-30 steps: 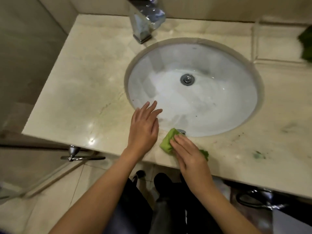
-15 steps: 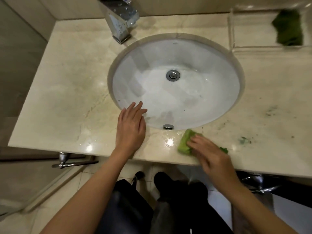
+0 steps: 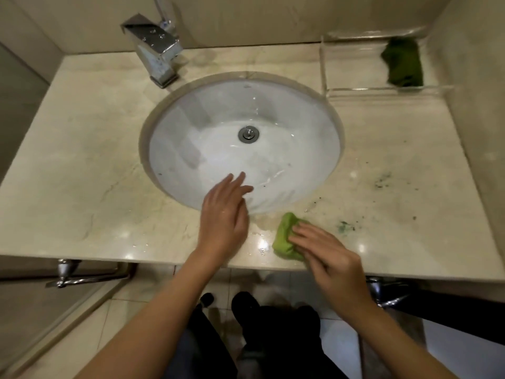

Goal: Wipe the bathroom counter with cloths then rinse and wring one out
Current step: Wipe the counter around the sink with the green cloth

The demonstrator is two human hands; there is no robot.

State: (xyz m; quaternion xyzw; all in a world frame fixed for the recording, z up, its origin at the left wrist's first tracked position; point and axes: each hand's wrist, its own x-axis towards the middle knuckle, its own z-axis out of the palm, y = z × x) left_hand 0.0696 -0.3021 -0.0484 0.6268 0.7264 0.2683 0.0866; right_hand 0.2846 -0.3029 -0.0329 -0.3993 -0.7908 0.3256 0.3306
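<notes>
A bunched light green cloth [image 3: 284, 236] lies on the beige marble counter [image 3: 82, 165] near its front edge, right of the sink's front rim. My right hand [image 3: 328, 258] presses on the cloth with straight fingers and covers its right part. My left hand [image 3: 224, 217] rests flat on the counter at the front rim of the white oval sink [image 3: 300, 127], with its fingers spread over the basin. A dark green cloth [image 3: 403, 64] lies in a clear tray [image 3: 355, 90] at the back right.
A chrome faucet [image 3: 155, 47] stands behind the sink at the left. Green and dark specks [image 3: 382, 181] mark the counter on the right. Walls close in on the back and right. A chrome handle [image 3: 65, 272] sticks out below the counter's left front edge.
My right hand has slid the light green cloth to the right along the counter's front edge. My left hand has shifted right along the sink's front rim.
</notes>
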